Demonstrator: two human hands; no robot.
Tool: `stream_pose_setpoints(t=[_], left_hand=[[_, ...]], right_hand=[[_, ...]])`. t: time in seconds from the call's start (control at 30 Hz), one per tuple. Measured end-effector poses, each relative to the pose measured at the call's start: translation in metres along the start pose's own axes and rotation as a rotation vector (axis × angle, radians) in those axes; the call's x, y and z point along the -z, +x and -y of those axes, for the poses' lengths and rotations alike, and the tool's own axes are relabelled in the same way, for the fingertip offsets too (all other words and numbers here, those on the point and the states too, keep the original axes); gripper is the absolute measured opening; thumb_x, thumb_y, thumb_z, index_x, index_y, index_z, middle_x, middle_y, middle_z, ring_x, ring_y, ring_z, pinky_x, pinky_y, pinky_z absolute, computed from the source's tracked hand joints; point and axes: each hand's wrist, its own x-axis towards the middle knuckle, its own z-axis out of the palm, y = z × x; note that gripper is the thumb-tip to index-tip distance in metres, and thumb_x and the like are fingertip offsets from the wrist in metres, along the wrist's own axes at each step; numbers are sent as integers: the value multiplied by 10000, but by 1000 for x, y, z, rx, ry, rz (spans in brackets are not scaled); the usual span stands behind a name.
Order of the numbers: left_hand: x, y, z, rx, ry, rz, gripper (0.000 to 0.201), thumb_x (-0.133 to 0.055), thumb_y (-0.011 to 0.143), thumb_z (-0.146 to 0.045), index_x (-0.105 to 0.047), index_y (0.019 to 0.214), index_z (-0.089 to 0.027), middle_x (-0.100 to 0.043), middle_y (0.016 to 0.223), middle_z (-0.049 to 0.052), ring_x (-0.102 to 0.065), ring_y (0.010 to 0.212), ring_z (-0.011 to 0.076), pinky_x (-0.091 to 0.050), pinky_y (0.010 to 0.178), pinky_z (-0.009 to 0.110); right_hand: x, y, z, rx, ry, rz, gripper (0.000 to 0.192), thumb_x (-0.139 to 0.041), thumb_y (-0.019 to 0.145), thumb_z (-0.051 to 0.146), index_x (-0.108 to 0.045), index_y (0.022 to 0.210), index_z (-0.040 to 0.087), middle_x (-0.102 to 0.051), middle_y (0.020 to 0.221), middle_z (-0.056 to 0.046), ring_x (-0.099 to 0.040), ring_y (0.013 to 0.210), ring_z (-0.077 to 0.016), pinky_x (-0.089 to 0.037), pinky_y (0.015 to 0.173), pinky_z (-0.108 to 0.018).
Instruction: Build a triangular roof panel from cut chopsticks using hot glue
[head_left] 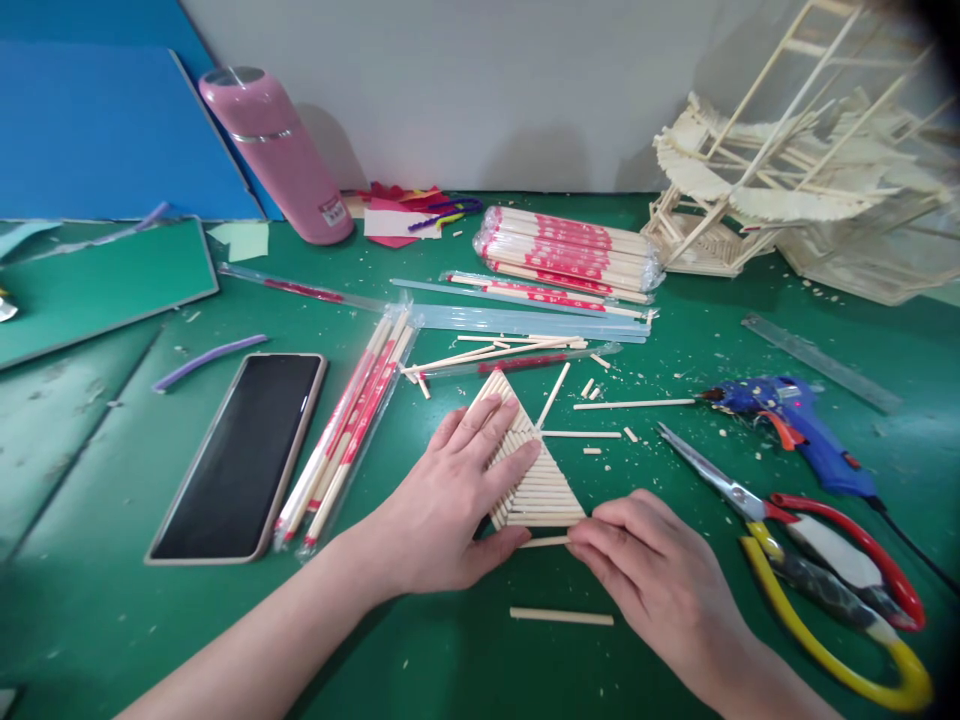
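I see my left hand (457, 490) pressing flat, fingers spread, on the triangular stick panel (536, 480), left of the scissors (817, 560). My right hand (660, 580) pinches a loose stick (546, 541) against the panel's base. Light, stiff, probably brittle at glue joints; I'd grip its edges.

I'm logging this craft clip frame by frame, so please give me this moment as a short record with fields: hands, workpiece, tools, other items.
left hand: left hand flat on the stick triangle, fingers spread
right hand: right hand pinches a short stick at the triangle's bottom edge
surface: green mat
tools: scissors and blue glue gun to the right
other items: phone, pink bottle, wrapped chopsticks, stick model, loose stick
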Motion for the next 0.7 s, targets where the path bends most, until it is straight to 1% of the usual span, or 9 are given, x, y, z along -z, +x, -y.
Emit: stream_pose_setpoints(t=[0.13,0.23,0.43,0.7], left_hand=[[1,0,0,6,-9,19,744,-629,705,-390,-298,1336,-175,-125,1462,175,-47,1331,365,-164,1010,598],[1,0,-1,9,16,47,806,-646,684,-424,-276,1349,-160,-102,1461,192,-27,1333,360,-154,1017,589],[1,0,-1,7,33,50,764,-621,714,-404,-278,1350,-154,-101,1460,195,-13,1338,344,-154,1024,574],[1,-1,1,-2,43,40,718,-599,751,-401,-283,1350,-162,-104,1462,187,-54,1334,351,-164,1025,569]], right_hand=[[0,0,0,7,8,-1,122,-499,859,151,-612,852,197,-581,746,-14,-501,649,-126,-413,603,-266],[0,0,-1,17,11,3,115,-498,858,139,-600,857,193,-578,751,-16,-494,652,-130,-401,606,-273],[-1,0,-1,28,19,6,84,-521,844,125,-582,852,182,-575,763,-20,-475,671,-134,-390,622,-278],[-1,-1,-1,27,20,13,82,-527,835,116,-569,860,182,-572,771,-21,-469,676,-138,-392,625,-287]])
